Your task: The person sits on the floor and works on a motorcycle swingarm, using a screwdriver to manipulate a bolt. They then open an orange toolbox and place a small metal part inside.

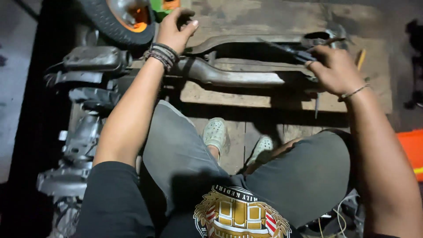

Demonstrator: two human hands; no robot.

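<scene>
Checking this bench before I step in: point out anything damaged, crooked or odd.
Nothing plainly broken. The long metal frame lies across the wooden platform, left hand steadying one end, right hand holding a dark tool at the other. Dim light hides fine detail.

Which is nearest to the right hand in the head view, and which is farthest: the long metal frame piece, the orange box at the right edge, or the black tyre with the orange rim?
From the right hand:
1. Long metal frame piece: under the hand, touching it.
2. Orange box: right edge, lower down.
3. Black tyre: top left, beyond the left hand.
</scene>
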